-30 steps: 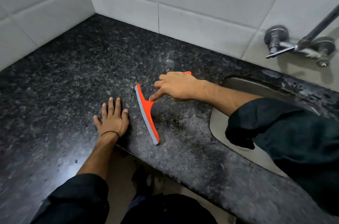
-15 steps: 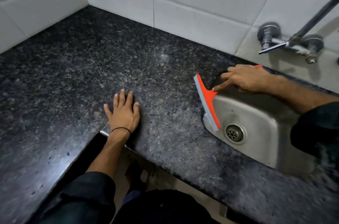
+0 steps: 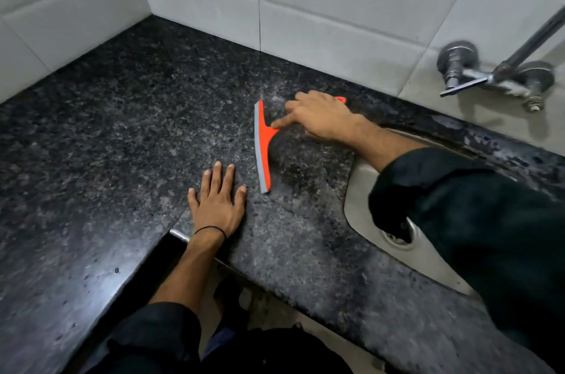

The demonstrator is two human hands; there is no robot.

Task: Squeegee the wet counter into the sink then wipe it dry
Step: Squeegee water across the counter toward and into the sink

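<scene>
While pressing the left grip (image 3: 218, 205) flat, fingers straight, on the speckled black granite bench (image 3: 122, 129), holds the orange plastic squeegee (image 3: 262, 147) in the right grip (image 3: 321, 119), curled over its handle, grey blade on the bench left of the steel sink (image 3: 356, 190).

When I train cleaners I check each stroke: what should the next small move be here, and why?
Probably draw the squeegee rightward toward the sink, blade kept down. The right hand grips its handle, the blade stands on the counter left of the sink, and darker, wet-looking granite lies between them.
</scene>
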